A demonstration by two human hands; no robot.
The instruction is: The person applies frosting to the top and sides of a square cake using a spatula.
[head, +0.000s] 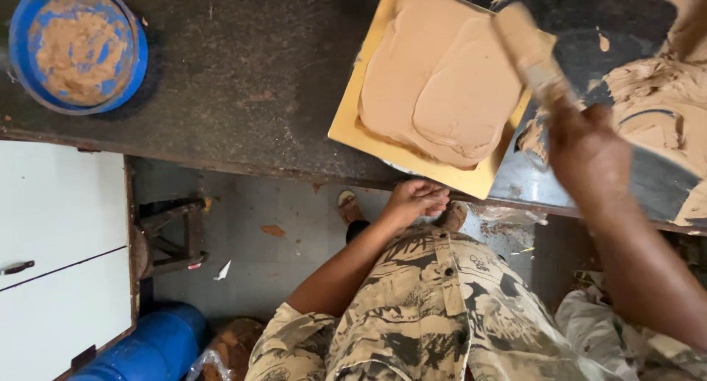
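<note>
The cake (pixel 440 79) sits on a square gold board (pixel 346 123) at the near edge of the dark counter (pixel 243 71), its top and sides covered in pale brown cream with broad smoothing marks across it. The board juts a little past the counter's edge.

The right hand (pixel 585 149) is wrapped tight around the handle of a spatula (pixel 526 46), whose cream-coated blade, blurred, lies over the cake's right corner. The left hand (pixel 417 198) is down at the counter's edge just below the board, fingers curled in against the edge; whether it pinches anything I cannot tell.

To the right of the board a big metal bowl (pixel 648 182) holds a heap of the same brown cream (pixel 663 105), smeared up its sides. Far off at the left end of the counter stands a round blue tub (pixel 77 48), its inside scraped and streaked with cream.

Below, the person wears a camouflage shirt (pixel 434 307). On the floor there are a small wooden stool (pixel 166 237) and a blue drum (pixel 155 348), beside a white cabinet (pixel 59 256).
</note>
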